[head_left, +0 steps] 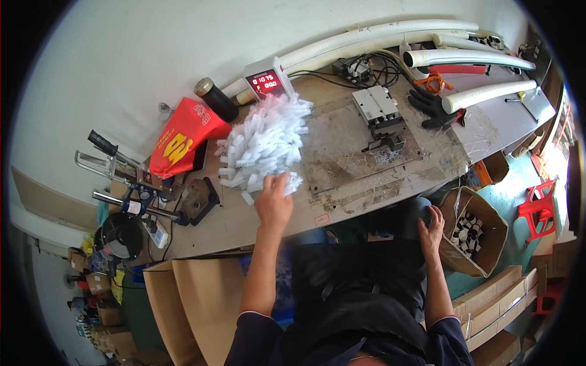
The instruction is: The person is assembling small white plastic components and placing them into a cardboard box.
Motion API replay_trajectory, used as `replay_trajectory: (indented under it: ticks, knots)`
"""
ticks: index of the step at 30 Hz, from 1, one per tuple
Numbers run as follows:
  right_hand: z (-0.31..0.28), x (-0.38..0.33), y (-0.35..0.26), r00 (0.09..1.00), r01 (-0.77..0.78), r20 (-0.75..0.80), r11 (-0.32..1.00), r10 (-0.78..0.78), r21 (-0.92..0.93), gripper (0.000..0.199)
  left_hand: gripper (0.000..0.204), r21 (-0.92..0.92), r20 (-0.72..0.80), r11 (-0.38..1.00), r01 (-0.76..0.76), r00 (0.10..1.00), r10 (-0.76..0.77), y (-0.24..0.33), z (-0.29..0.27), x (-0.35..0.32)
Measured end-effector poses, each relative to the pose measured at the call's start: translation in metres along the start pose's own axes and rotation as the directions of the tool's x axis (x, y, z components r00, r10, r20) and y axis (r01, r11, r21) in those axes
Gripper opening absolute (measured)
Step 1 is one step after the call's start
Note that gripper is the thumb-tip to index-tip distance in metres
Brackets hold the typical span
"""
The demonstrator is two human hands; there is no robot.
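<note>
A heap of short white ribbed plastic pieces lies on the workbench in front of me, left of the middle. My left hand is at the near edge of this heap, its fingers bent down among the pieces. The fingers look closed, but what is between them is hidden. My right hand rests on my dark-clothed right leg below the bench edge, fingers spread and holding nothing. To the right of the heap, a small metal press-like fixture stands on a metal plate strewn with thin white shavings.
Behind the heap stand a counter with a red display and a dark flask. A red bag and a cut-off machine are at left. White tubes and a black glove lie right. A carton holds black-and-white pieces.
</note>
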State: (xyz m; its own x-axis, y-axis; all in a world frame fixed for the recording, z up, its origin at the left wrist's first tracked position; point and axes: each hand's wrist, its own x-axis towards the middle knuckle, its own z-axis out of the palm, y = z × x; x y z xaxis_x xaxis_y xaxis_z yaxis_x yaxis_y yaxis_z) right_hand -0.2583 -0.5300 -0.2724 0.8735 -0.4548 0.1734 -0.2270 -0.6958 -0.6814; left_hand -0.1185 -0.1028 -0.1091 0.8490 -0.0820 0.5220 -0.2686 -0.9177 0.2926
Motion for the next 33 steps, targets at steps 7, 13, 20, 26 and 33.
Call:
replay_trajectory:
  ticks: [7, 13, 20, 26, 33]
  knots:
    - [0.000, 0.001, 0.003, 0.992, -0.064, 0.114, 0.998, 0.062, 0.013, 0.066, 0.034, 0.101, 0.112, 0.983, -0.151, 0.984, 0.140, -0.005, 0.008, 0.022]
    - [-0.017, 0.002, -0.007, 0.989, -0.054, 0.135, 0.998, 0.058, -0.036, 0.054, 0.031, 0.058, 0.018, 0.972, -0.227, 0.974, 0.226, -0.008, 0.014, 0.023]
    - [-0.045, -0.001, -0.087, 0.991, 0.045, 0.114, 0.974, -0.072, 0.223, 0.022, 0.033, -0.310, -0.280, 0.937, -0.161, 0.957, 0.072, 0.029, 0.012, 0.032]
    - [-0.037, 0.029, -0.206, 0.979, 0.171, 0.000, 0.825, -0.202, 0.538, 0.019, 0.012, -0.861, 0.509, -0.119, 0.495, 0.832, -0.220, 0.123, 0.016, 0.031]
    - [-0.019, 0.048, -0.234, 0.964, 0.085, 0.142, 0.771, -0.223, 0.630, 0.018, 0.013, -0.653, 0.728, -0.398, 0.644, 0.678, -0.099, 0.156, 0.033, 0.025]
